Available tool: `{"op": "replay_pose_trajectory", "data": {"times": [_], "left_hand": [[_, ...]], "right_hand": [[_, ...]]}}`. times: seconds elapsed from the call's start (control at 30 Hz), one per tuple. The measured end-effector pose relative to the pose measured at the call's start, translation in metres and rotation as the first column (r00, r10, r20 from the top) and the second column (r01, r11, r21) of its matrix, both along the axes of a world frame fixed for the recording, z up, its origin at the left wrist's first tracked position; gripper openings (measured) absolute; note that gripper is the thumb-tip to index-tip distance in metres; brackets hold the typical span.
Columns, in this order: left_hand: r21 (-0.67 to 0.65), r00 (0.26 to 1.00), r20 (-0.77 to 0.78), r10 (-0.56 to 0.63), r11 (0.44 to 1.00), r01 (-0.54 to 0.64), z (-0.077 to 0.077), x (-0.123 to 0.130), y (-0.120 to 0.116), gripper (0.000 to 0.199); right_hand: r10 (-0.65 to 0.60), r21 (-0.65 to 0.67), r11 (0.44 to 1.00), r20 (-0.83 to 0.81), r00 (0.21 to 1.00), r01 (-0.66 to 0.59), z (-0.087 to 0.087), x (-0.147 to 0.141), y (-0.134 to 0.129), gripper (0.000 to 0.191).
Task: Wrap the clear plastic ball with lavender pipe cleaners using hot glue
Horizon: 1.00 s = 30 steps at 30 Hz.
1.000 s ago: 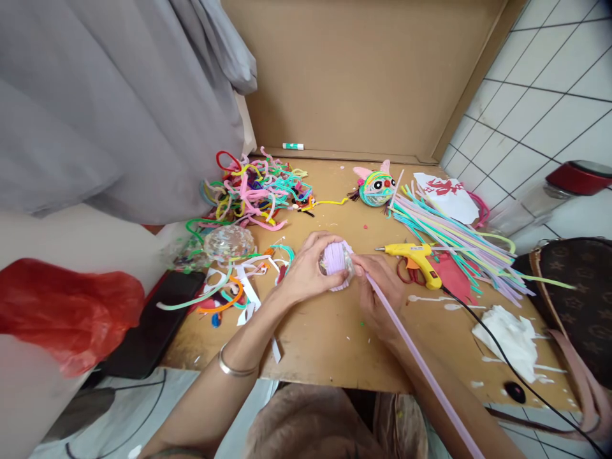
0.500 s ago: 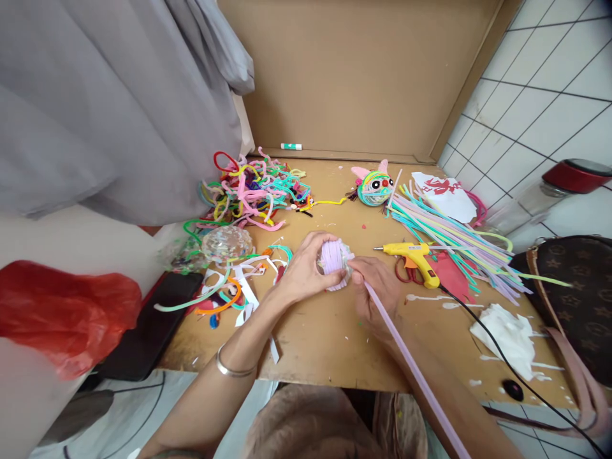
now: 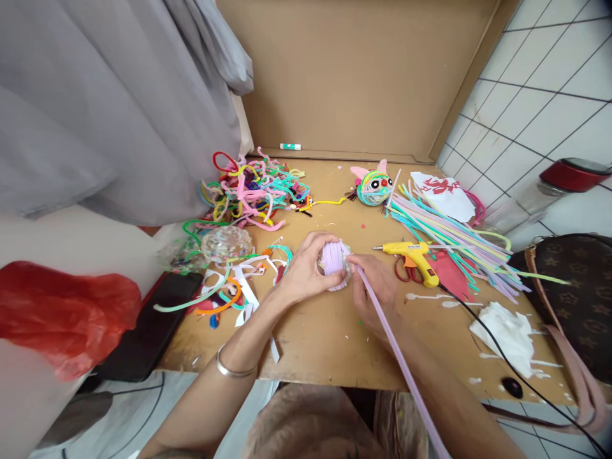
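Observation:
My left hand [image 3: 310,268] is closed around a small clear ball [image 3: 333,262] wound with lavender pipe cleaner, thumb on its near side and fingers behind. My right hand [image 3: 375,287] pinches a long lavender pipe cleaner [image 3: 392,331] close to the ball's right side. The loose end runs down toward the bottom edge of the view. To the right of my hands lies a yellow hot glue gun [image 3: 408,252], its nozzle pointing left. Behind it is a bundle of straight pipe cleaners [image 3: 444,229]. How the strand is fixed at the ball is hidden by my fingers.
A tangle of coloured pipe cleaners [image 3: 253,188] lies at the back left, with a clear ball [image 3: 227,243] before it. A decorated ball with pink ears [image 3: 375,188] stands at the back. Scissors [image 3: 404,271], a tissue [image 3: 507,338], the gun's black cord [image 3: 497,347] and a brown bag [image 3: 568,299] are at right.
The lavender strand's trailing part has swung slightly left and down, and my right hand has shifted a little left. My left hand keeps its hold on the ball.

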<state>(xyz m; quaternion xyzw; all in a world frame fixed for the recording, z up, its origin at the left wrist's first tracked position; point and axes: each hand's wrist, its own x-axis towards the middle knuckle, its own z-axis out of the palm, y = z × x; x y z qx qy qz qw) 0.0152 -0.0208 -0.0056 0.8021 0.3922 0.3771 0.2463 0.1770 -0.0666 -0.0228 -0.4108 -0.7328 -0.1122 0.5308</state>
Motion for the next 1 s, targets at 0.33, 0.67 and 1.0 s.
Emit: {"op": "replay_pose_trajectory", "data": {"times": [0.33, 0.67, 1.0], "left_hand": [[-0.01, 1.0, 0.007, -0.003, 1.0, 0.003, 0.0003, -0.0005, -0.0001, 0.048], [-0.059, 1.0, -0.01, 0.022, 0.998, -0.022, 0.0029, -0.0012, -0.0011, 0.05], [-0.104, 0.998, -0.058, 0.033, 0.994, -0.039, 0.0085, -0.0056, -0.0005, 0.05]], "right_hand": [[0.066, -0.053, 0.996, -0.118, 0.991, -0.073, 0.0018, -0.0025, -0.0003, 0.027], [0.034, 0.011, 0.999, -0.077, 0.996, -0.033, -0.0002, -0.0042, 0.0009, 0.023], [-0.035, 0.027, 0.999, -0.085, 0.996, 0.037, 0.0041, -0.004, -0.0019, 0.022]]}}
